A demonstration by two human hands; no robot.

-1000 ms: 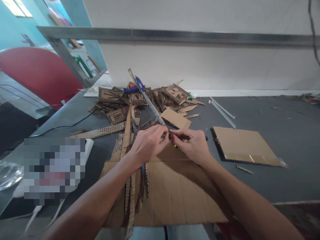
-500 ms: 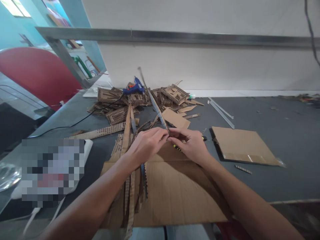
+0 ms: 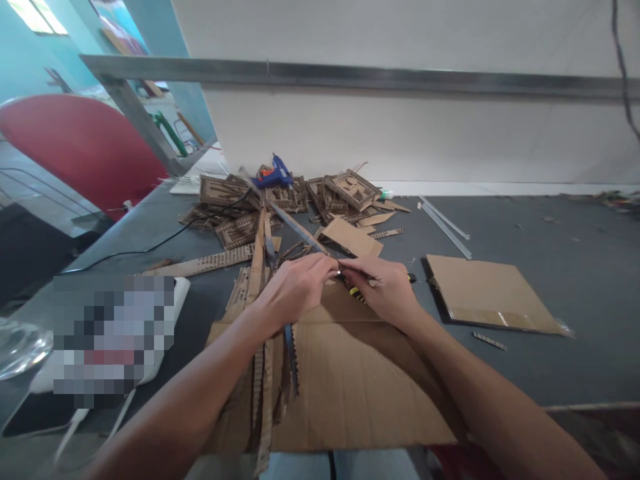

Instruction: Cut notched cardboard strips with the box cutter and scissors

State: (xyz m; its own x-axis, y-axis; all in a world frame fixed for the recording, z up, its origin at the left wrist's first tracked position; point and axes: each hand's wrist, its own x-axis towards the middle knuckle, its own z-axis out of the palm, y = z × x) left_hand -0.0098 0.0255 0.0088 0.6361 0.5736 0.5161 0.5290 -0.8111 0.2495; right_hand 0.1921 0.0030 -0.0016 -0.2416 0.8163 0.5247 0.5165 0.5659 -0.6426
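Left hand and right hand meeting fingertip to fingertip over the far edge of the big cardboard sheet, both pinched shut on the near end of a long thin strip. Strip slanting away up-left, far end blurred near the blue glue gun. Tucked under the right hand's fingers, a yellow-and-black cutter, only partly visible. Beneath the left forearm, a bundle of corrugated strips fanning across the sheet. Further back, a heap of cut cardboard pieces against the wall; to the right, a smaller cardboard panel flat on the grey table
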